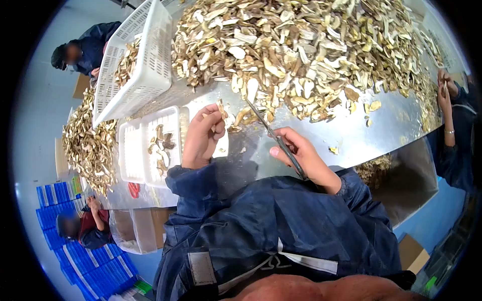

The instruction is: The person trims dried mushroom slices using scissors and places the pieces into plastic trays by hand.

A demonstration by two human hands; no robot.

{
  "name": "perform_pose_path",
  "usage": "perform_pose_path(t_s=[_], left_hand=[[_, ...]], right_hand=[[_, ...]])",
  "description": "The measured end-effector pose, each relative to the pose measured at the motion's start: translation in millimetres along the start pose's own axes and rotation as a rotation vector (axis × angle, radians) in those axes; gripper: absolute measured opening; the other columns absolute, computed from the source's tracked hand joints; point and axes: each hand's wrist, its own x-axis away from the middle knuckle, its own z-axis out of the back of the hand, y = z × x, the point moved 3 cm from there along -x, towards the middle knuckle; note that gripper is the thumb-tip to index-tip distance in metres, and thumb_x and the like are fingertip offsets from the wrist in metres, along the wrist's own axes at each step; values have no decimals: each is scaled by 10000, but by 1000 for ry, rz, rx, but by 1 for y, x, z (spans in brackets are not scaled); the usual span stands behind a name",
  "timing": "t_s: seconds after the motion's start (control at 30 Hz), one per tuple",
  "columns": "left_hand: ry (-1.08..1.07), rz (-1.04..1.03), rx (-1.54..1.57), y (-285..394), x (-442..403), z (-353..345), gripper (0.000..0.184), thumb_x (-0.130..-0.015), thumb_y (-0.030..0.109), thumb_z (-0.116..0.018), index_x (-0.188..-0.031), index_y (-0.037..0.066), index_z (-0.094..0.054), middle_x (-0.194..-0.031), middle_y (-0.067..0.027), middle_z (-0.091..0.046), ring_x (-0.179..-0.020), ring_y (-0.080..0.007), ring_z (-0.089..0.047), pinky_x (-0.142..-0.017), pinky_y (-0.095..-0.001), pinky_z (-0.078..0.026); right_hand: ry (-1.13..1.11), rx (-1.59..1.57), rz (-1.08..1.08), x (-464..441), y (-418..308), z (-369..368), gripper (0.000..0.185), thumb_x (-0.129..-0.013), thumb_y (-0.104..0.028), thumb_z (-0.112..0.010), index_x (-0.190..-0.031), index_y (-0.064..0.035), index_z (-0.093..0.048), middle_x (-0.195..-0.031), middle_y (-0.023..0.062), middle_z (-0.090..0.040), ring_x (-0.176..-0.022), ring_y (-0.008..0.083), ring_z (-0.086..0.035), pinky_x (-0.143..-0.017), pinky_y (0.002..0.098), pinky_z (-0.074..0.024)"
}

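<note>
My left hand is raised above the near side of the metal table, with its fingers pinched on a small brown-and-cream dried mushroom slice. My right hand is closed around the dark handle of what looks like a narrow knife. The blade points up and left, its tip in front of the edge of a big heap of dried mushroom slices. Several loose slices lie between and beyond my hands. To the left of my left hand, a white plastic tray holds a few slices.
A white slotted crate with slices stands at the left, near another mushroom pile. Below the table's right edge is a lined bin. Two people are at the left; another person's hands are at the far right. A red item lies below the tray.
</note>
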Motion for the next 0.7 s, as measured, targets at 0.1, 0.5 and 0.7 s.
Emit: perform_pose_path(t_s=[0.1, 0.5, 0.7], left_hand=[[-103, 21, 173, -2, 12, 8, 157, -941, 61, -552, -1095, 35, -544, -898, -54, -611, -612, -62, -426, -465, -186, -334], [-52, -28, 90, -12, 48, 23, 97, -945, 39, -602, -1040, 54, -593, -812, -20, -613, -588, -86, -518, -491, -231, -352], [-81, -54, 142, -16, 54, 31, 79, -939, 71, -642, -1004, 41, -608, -803, -21, -621, -593, -69, -559, -484, -204, -413]], right_hand=[[-10, 145, 42, -2, -11, -9, 460, -883, -290, -809, -1206, -44, -592, -775, -5, -536, -687, 87, -484, -605, 263, -404], [-137, 149, -61, -8, -26, -47, 467, -849, -254, -838, -1188, -31, -609, -794, -44, -489, -735, 67, -447, -651, 228, -398], [-125, 160, -116, -4, -30, -64, 406, -883, -235, -803, -1182, -21, -628, -779, -42, -538, -711, 66, -456, -640, 232, -396]])
